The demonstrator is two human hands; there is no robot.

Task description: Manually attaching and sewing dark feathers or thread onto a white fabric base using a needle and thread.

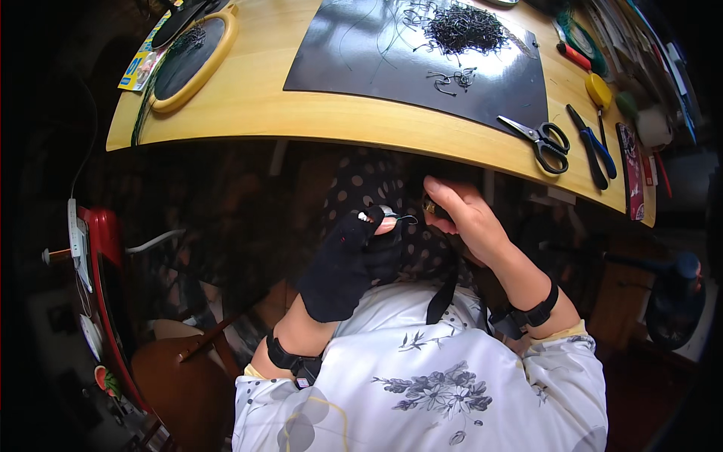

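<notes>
My left hand (356,248), in a black fingerless glove, is over my lap and pinches a small fish hook (408,218) with green line between thumb and finger. Just right of it is my right hand (466,217), fingers curled around a small dark object with a gold-coloured part (430,207), too hidden to name. Above both hands, on the wooden table, a black mat (361,73) bears a large pile of dark fish hooks (467,29) and a smaller cluster of hooks (462,79).
Black-handled scissors (549,148) lie at the mat's right corner, beside blue-and-black pliers (592,148). A yellow-rimmed oval tray (226,48) with green line stands at the left. The table's front edge (339,140) runs just above my hands. A brown chair (169,373) stands lower left.
</notes>
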